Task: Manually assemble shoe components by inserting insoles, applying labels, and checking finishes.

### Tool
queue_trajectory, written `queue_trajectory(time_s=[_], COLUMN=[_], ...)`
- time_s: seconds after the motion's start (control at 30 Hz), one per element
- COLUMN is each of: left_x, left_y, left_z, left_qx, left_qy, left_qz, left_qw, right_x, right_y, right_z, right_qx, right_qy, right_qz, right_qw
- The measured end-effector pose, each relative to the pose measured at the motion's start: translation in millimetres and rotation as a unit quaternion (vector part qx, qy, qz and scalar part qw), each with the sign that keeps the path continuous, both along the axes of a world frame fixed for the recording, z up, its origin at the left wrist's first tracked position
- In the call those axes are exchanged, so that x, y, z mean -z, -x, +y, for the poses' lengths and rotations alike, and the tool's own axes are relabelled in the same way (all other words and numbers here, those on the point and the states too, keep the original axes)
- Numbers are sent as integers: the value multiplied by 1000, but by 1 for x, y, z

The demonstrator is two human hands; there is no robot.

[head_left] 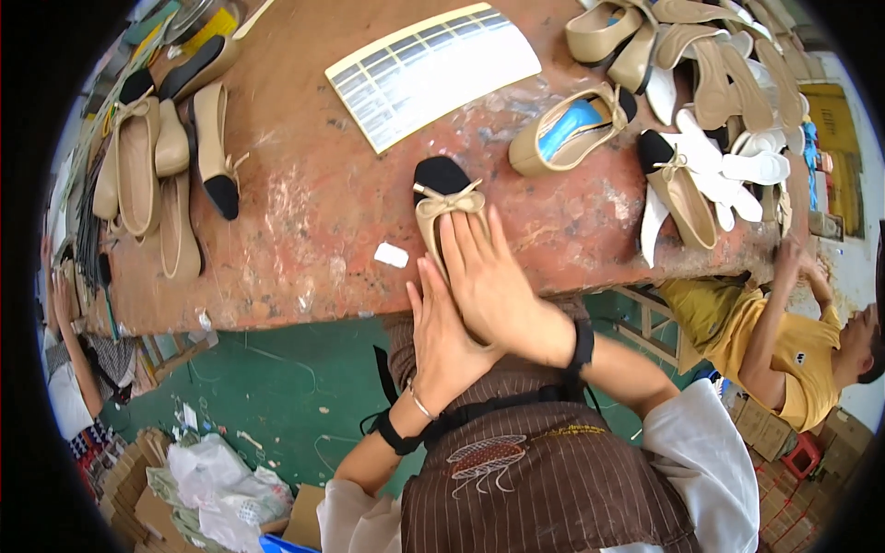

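At the table's near edge lies a beige ballet flat with a black toe cap and a beige bow, toe pointing away from me. My right hand reaches into its opening, fingers stretched flat along the inside behind the bow. Around the heel and left side my left hand cups the shoe, its fingers straight along the outer wall. Both hands cover the heel and most of the insole. A small white piece sits left of the shoe. Further right stands another beige flat with blue filling inside.
Several beige flats stand at the left. A printed sheet lies at the back. Shoes, beige insoles and white insole-shaped pieces crowd the right. One person in yellow works at the right; another person's arm shows at the left.
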State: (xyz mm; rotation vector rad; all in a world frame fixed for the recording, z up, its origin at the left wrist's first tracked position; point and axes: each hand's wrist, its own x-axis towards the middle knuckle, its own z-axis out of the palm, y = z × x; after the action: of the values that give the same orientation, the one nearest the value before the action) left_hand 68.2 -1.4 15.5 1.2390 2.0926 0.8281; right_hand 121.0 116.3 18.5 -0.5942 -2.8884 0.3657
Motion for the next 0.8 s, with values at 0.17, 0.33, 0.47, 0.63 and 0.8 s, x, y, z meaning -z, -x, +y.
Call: queue_trajectory(time_s=[0.17,0.33,0.47,0.63,0.8], left_x=[-3,5,-12,-4,-32], left_y=[-9,0,20,39,71], left_z=[12,7,4,37,40], left_qx=[6,-11,-9,-190,-238], left_qy=[-33,-28,-128,-73,-1], left_qz=[10,-4,-242,-383,-629], left_qw=[999,1000,962,901,740], right_x=[2,5,-63,-27,-109], right_y=[22,19,-83,-253,-182], right_z=[35,52,94,171,130], right_qx=[10,-69,97,472,508], right_qy=[-53,-47,75,-148,143], right_qz=[-55,12,120,-91,246], right_qw=[997,996,985,864,813])
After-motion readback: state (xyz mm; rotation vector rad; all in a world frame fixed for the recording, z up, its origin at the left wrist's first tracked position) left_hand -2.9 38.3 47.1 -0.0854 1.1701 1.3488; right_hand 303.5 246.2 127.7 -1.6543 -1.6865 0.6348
